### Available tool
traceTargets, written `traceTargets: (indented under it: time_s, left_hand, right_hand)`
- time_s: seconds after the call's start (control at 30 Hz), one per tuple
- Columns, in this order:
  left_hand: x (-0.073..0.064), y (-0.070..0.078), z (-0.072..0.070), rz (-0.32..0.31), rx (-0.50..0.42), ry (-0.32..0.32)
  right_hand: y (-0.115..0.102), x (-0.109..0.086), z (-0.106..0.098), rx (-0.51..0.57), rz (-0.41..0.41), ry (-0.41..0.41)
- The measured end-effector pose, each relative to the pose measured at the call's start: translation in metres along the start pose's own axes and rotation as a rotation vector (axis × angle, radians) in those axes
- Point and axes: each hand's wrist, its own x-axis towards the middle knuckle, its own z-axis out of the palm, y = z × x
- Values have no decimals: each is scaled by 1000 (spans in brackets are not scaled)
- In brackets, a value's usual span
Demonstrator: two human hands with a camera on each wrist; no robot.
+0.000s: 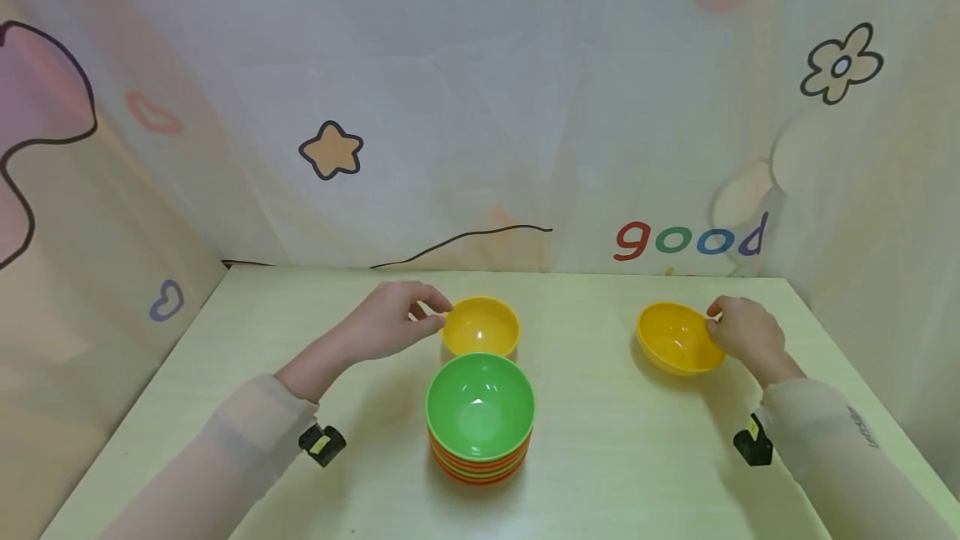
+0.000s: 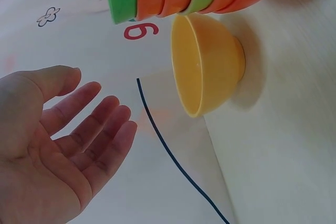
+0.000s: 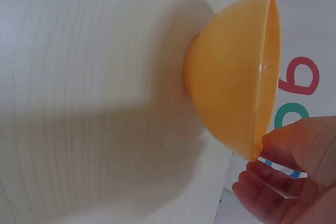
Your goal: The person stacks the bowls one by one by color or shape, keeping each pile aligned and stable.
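Observation:
On the right of the table, my right hand [image 1: 746,330] pinches the rim of a yellow bowl [image 1: 675,344] between thumb and fingers. In the right wrist view this bowl [image 3: 231,77] appears slightly tilted, its foot close to the tabletop. My left hand [image 1: 393,319] hovers beside a second yellow bowl [image 1: 480,325], which stands behind a stack of bowls [image 1: 480,465]. The left wrist view shows the left fingers [image 2: 113,135] loosely bent, apart from that bowl [image 2: 215,64], with nothing in them. A green bowl [image 1: 480,407] tops the stack, above orange and light green ones.
The pale wooden table [image 1: 600,457] ends at a printed cloth backdrop [image 1: 555,123] behind, and cloth also hangs along both sides. Between the two yellow bowls lies a wide stretch of tabletop. The stack stands near the middle front, between the two forearms.

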Motion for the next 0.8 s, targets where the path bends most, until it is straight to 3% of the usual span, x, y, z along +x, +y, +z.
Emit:
traceTargets:
  time_s: [0.53,0.8]
  left_hand:
    - [0,-9,7,-14,-8,-2]
    - [0,-12,11,-23,-16,-13]
  right_hand:
    - [5,1,11,46,47,-49]
    - [3,1,11,108,9,-29]
